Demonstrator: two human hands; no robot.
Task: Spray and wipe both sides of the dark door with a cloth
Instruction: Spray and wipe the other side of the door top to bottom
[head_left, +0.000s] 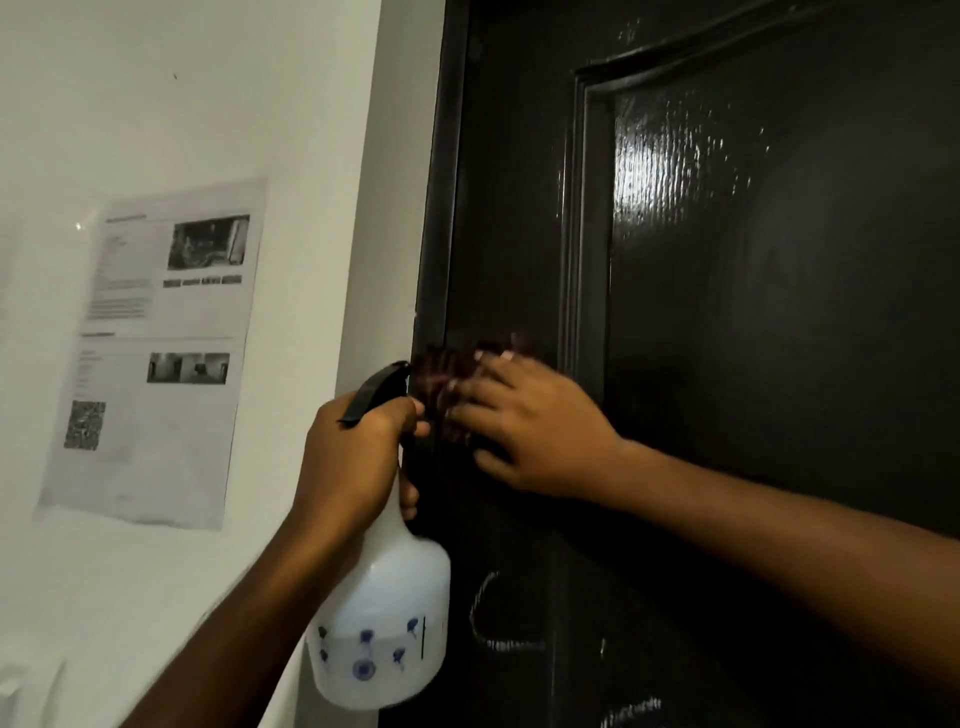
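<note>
**Surroundings.** A white wall (208, 104) fills the view from seven to eleven o'clock. A printed notice (156, 353) with photographs and a square code block is fixed flat to it at nine o'clock. The dark door (779, 338) occupies the view from twelve to five o'clock. Its left edge strip (441, 208) runs top to bottom just beside the wall corner. A raised panel moulding (587, 234) stands at one o'clock of the hands. The panel inside it carries a glossy streaked sheen (670, 156). Pale chalky marks (498, 618) lie on the door face at six o'clock.

**Obstruction.** A white translucent spray bottle (384, 613) with blue printing hangs in front of the lower edge strip at seven o'clock and covers part of it.

**Hands.** The left hand (353, 457) grips the bottle's neck, fingers curled round it beneath the black trigger head (374, 392). The right hand (540, 431) lies flat on the door, fingers straight and spread. It presses a dark reddish cloth (447, 374) against the face at ten o'clock of the palm. The cloth is blurred; it appears to reach the edge strip, but its outline cannot be confirmed.

**Edges and room.** The cloth sits between the edge strip and the moulding, with the trigger head just beside it. Open door face extends from the moulding toward three o'clock, and also below the right forearm.
</note>
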